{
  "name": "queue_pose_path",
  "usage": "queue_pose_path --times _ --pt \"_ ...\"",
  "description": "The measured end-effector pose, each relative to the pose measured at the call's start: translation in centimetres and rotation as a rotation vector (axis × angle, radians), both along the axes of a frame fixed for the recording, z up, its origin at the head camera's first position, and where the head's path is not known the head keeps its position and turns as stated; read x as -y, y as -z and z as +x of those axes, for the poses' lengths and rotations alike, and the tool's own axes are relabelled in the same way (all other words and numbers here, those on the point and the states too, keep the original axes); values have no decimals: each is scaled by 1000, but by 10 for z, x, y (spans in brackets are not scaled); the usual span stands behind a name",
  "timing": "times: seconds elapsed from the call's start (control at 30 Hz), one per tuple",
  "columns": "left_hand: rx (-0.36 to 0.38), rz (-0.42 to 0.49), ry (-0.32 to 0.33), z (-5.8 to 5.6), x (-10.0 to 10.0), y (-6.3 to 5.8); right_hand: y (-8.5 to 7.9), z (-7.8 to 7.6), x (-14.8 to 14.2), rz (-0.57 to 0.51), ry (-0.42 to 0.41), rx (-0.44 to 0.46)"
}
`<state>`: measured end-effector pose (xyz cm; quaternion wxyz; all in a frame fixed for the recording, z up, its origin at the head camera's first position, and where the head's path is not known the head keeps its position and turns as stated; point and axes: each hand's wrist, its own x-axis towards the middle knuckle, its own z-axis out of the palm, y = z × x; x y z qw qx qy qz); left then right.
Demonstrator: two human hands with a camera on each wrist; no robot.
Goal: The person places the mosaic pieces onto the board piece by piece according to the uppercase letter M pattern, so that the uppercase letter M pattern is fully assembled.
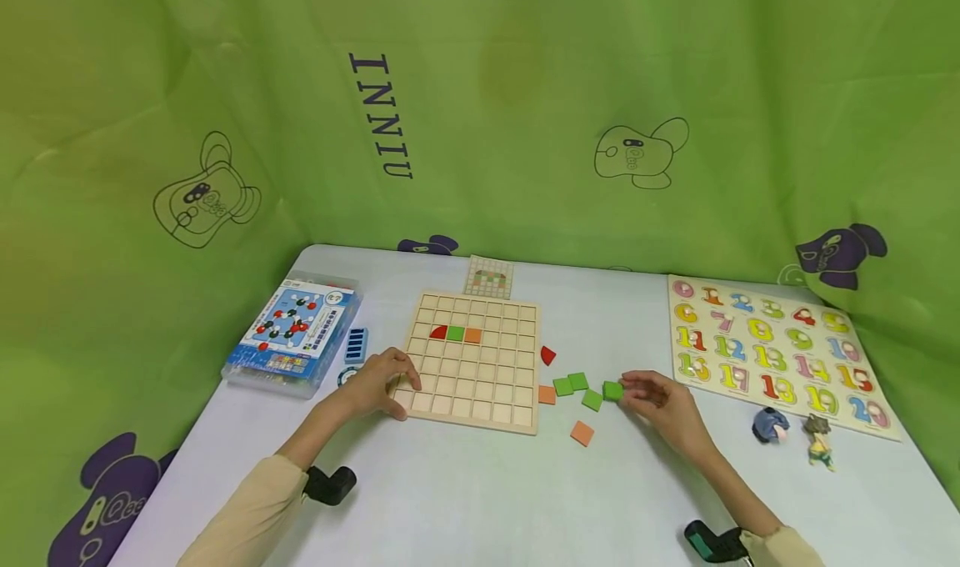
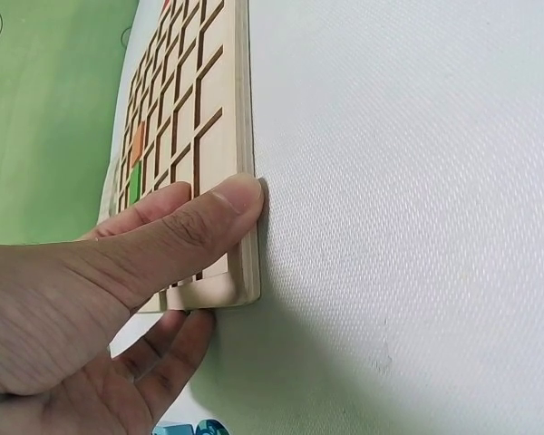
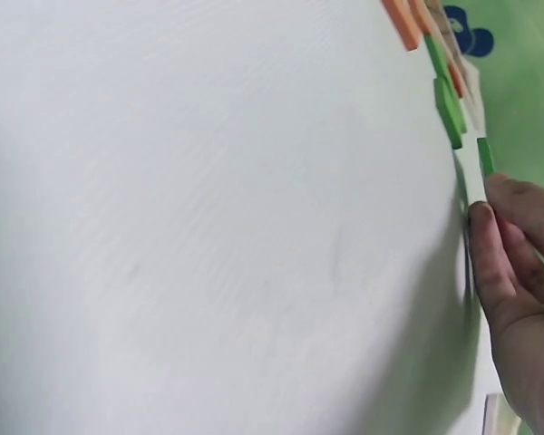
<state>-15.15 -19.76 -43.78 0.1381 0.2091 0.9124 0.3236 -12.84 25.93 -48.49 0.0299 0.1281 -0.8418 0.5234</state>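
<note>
A wooden grid board [image 1: 472,417] lies flat in the middle of the table. In one of its upper rows sit a red quarter-round tile [image 1: 439,332], a green square tile [image 1: 455,333] and an orange square tile [image 1: 473,336]. My left hand [image 1: 377,381] grips the board's near left corner, the thumb along its front edge in the left wrist view. To the right of the board, my right hand [image 1: 666,407] pinches a green square tile [image 1: 612,391] by its right side; the fingertips meet it in the right wrist view.
Between board and right hand lie loose green tiles [image 1: 563,387], orange tiles [image 1: 582,433] and a red tile [image 1: 548,355]. A pattern card [image 1: 490,278] touches the back. A boxed set [image 1: 292,333] is left; a number puzzle [image 1: 772,346] and two figurines [image 1: 819,442] are right.
</note>
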Motion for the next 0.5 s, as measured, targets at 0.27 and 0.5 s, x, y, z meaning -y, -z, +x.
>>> queue_pose_path --times 0.27,0.5 --pt "6 3 -4 0 0 1 -6 -11 8 -76 16 54" --pt "12 -5 -18 -2 0 1 -9 -26 19 -157 32 50"
